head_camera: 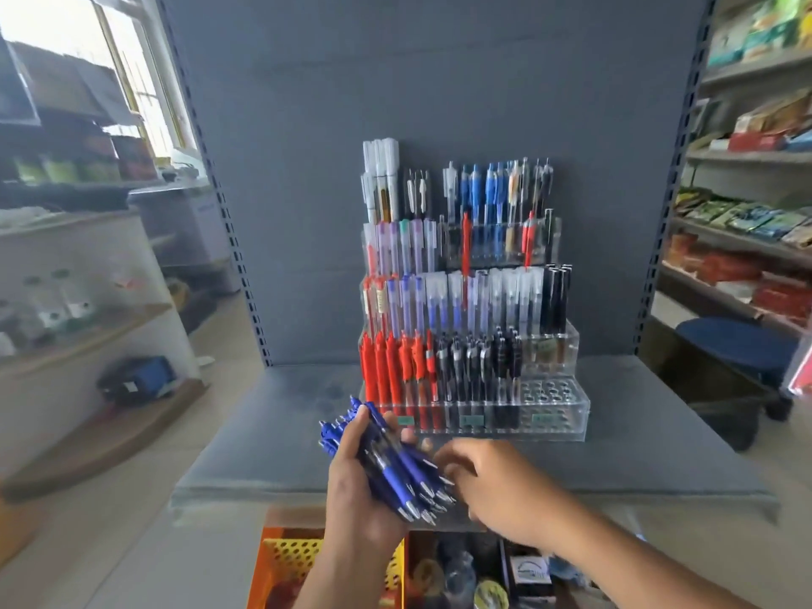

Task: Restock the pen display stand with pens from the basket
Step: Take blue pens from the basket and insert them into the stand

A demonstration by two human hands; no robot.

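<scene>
A clear tiered pen display stand (567, 415) sits on a grey shelf, filled with red, black, blue and white pens. Its front right section (547, 393) shows bare holes. My left hand (356, 485) grips a bundle of blue pens (395, 463) in front of the stand, tips pointing down and right. At the tips of that bundle, my right hand (496, 485) reaches in with curled fingers; whether it pinches a pen is hidden. A yellow and orange perforated basket (285, 560) lies below, at the bottom edge of the view.
The grey shelf (637, 459) has a dark blue back panel (439, 103) behind the stand. Stocked store shelves (747, 239) stand to the right and a counter with goods (79, 274) to the left. Boxes and tape rolls (487, 578) lie beside the basket.
</scene>
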